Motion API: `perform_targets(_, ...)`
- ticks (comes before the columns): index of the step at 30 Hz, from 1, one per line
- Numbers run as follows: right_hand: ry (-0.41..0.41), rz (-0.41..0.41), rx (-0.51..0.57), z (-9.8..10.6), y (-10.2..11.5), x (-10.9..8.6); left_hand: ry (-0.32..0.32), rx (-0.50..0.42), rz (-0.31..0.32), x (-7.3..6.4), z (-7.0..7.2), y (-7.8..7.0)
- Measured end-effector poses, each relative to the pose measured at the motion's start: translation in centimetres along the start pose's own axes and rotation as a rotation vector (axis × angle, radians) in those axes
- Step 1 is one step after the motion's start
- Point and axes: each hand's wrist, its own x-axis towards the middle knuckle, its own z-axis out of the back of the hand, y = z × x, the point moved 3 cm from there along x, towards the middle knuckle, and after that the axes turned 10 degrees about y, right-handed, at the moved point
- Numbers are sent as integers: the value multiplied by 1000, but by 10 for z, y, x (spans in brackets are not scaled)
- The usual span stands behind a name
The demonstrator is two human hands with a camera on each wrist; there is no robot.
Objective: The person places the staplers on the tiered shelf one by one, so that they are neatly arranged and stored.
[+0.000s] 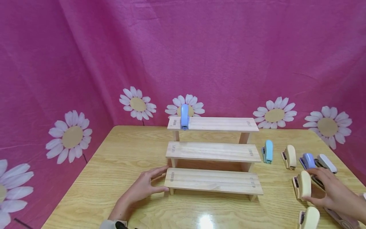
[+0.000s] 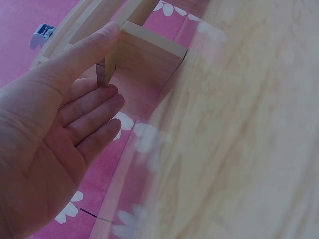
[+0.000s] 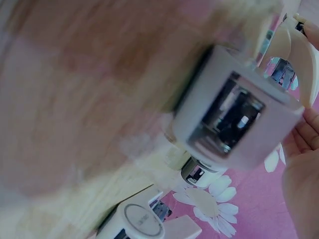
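Observation:
A three-step wooden stand (image 1: 213, 151) is on the table. My left hand (image 1: 143, 184) holds the left end of its lowest step, thumb at the front edge and fingers at the back; the left wrist view shows the wooden end (image 2: 105, 72) between thumb and fingers. At the right, my right hand (image 1: 333, 190) grips a cream stapler (image 1: 306, 186) between thumb and fingers. That hand (image 3: 306, 164) shows only partly at the edge of the right wrist view. A blue stapler (image 1: 185, 116) stands on the top step, near its left end.
Right of the stand are a turquoise stapler (image 1: 267, 152), another cream stapler (image 1: 290, 156), a periwinkle stapler (image 1: 308, 160) and a white stapler (image 1: 327, 163). One more cream stapler (image 1: 310, 218) lies nearer me, beside a pale pinkish stapler (image 1: 343, 219). Pink flowered cloth (image 1: 217, 57) hangs behind the table.

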Motion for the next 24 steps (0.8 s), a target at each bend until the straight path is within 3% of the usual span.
perform_targets(5,71,-111,42,6,-2,2,3,-13,0,0,0,-1)
perform_targets(8,72,-152,74,11,-2,3,2,-12,-2,-1,0,-1)
perform_targets(13,-29,-79,125,20,-3,10,2,-2,-1,-1,1,-2)
perform_targets(17,-66,-21,89,30,-2,21,3,3,-1,-1,1,-2)
perform_targets(24,-68,-46,40,50,6,39,4,8,-11,0,0,-2)
